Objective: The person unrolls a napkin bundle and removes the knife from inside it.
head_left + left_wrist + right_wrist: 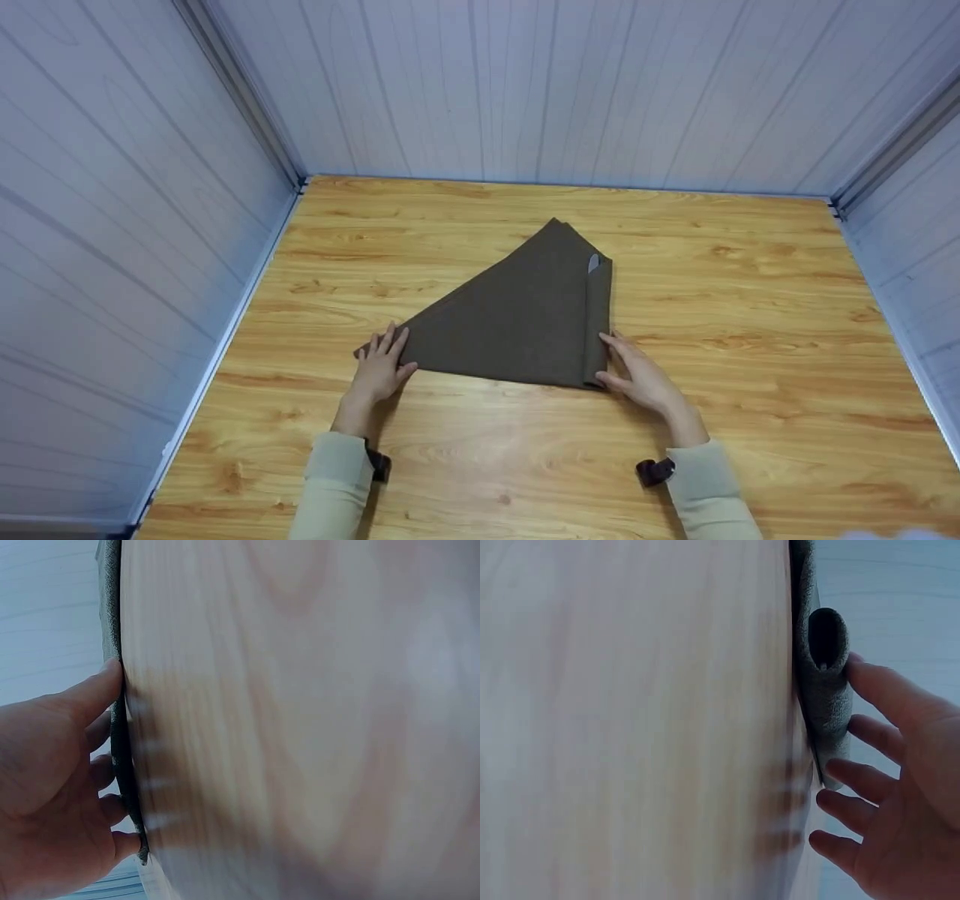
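Observation:
A dark brown folded cloth (502, 322), tapering to a point at the left, lies flat on the wooden tabletop. Its right edge is turned over into a narrow roll (597, 322), and a small pale tag (593, 262) shows near the top of that roll. My left hand (381, 367) rests spread on the left corner, thumb along the near edge. At the roll's outer side, my right hand (641, 375) touches it with thumb and fingertips, fingers loosely extended. In the right wrist view the roll's hollow end (825, 641) faces the camera, beside the thumb.
Pale wood-patterned panels stand around the tabletop (480, 465): a back wall (517, 90), a left wall (112, 225) and a right wall (915, 247). Each wrist carries a small dark device, and something whitish (892, 535) shows at the bottom right edge.

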